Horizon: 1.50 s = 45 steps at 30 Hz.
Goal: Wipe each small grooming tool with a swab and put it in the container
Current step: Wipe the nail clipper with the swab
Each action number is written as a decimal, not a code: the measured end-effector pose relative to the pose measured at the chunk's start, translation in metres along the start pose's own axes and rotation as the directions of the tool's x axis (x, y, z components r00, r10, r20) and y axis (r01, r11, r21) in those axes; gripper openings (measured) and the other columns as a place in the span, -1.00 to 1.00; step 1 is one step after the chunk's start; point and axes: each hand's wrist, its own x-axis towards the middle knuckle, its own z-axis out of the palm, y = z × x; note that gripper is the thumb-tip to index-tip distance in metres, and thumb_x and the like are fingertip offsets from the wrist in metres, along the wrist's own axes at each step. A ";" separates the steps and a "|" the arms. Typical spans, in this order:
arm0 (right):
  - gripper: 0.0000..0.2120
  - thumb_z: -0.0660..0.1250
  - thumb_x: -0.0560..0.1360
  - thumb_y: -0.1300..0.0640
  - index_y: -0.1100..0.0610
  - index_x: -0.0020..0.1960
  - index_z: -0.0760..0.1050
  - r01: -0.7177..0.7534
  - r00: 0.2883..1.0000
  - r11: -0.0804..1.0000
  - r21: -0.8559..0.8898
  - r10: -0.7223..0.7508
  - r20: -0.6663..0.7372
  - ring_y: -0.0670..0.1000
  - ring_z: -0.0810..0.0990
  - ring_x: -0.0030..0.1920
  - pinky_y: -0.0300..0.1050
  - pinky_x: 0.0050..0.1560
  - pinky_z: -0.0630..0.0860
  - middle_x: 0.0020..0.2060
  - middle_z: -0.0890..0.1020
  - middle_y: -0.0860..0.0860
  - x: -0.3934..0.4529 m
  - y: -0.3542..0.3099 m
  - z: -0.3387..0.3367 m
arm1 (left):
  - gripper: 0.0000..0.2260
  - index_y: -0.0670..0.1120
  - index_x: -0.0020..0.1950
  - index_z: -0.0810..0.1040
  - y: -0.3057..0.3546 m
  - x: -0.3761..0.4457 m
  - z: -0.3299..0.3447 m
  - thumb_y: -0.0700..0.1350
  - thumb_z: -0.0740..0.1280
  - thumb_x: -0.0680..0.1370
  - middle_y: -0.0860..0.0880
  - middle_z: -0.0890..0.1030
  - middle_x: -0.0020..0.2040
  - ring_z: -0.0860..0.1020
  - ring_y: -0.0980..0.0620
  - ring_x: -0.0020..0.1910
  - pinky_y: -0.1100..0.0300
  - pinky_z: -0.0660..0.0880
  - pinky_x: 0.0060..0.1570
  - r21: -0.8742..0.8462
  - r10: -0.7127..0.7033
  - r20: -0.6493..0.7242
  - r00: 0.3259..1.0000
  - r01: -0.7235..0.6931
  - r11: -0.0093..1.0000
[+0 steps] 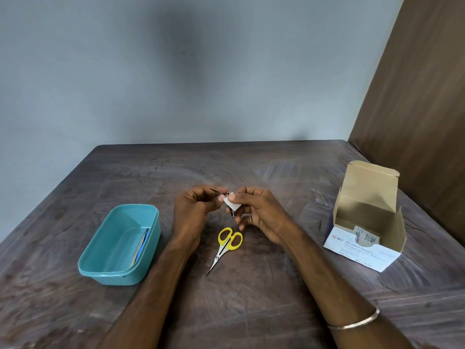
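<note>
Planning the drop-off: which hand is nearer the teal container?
Left. The left hand, gripping a small metal tool, is just right of the teal container. The right hand, pinching the swab, is farther right, beyond the left.

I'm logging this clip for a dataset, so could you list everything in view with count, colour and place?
Container: one, teal, on the table at left, open.
Flat tool in the container: one, blue and grey, leaning against its right inner wall; kind unclear.
Scissors: one pair, yellow handles, on the table below the hands, blades shut.
Small metal tool: one, silver, held between both hands above the table; kind unclear.
Swab: one, white, against the metal tool.
Swab box: one, white and brown, at right, flap open.
Table: one, dark brown.
Bracelet: one, silver, right wrist.
Left hand: pinches the metal tool.
Right hand: pinches the swab.
</note>
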 end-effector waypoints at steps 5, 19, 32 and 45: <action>-0.87 0.44 0.52 0.15 0.17 -0.18 0.58 0.014 1.000 1.000 -0.006 -0.014 -0.010 0.03 0.53 -0.47 -0.13 -0.46 0.51 -0.26 0.65 0.20 0.000 0.001 0.001 | -0.76 -0.15 -0.15 0.68 0.004 -0.002 0.000 -0.47 0.38 0.43 0.01 0.73 -0.21 0.67 0.11 -0.16 0.29 0.59 -0.17 -0.007 0.007 -0.006 1.000 -0.007 1.000; -0.86 0.47 0.47 0.21 0.15 -0.24 0.58 0.059 0.998 0.998 0.014 -0.059 0.003 0.04 0.53 -0.43 -0.07 -0.41 0.56 -0.26 0.62 0.19 0.001 0.002 0.003 | -0.76 -0.14 -0.16 0.67 0.005 -0.001 -0.001 -0.46 0.36 0.45 -0.07 0.72 -0.16 0.67 -0.04 -0.09 0.17 0.64 -0.11 -0.025 -0.003 -0.054 0.999 0.002 1.000; -0.88 0.46 0.51 0.15 0.20 -0.06 0.58 0.033 0.993 0.999 0.010 -0.032 -0.111 0.08 0.65 -0.36 -0.08 -0.38 0.59 -0.20 0.69 0.22 0.000 0.000 0.002 | -0.92 -0.02 -0.08 0.70 0.006 -0.003 -0.003 -0.18 0.44 0.52 0.01 0.72 -0.18 0.67 -0.02 -0.16 0.07 0.64 -0.11 0.259 0.157 -0.011 0.987 -0.149 0.954; -0.79 0.35 0.60 0.15 0.28 0.14 0.54 0.078 0.994 0.997 0.007 -0.078 -0.082 0.18 0.75 -0.10 -0.05 -0.22 0.67 -0.05 0.74 0.22 -0.002 -0.001 0.001 | -0.86 0.00 -0.21 0.67 0.007 -0.004 -0.001 -0.21 0.43 0.52 -0.08 0.70 -0.31 0.69 -0.05 -0.31 0.17 0.66 -0.25 0.229 0.074 -0.200 0.977 -0.026 0.973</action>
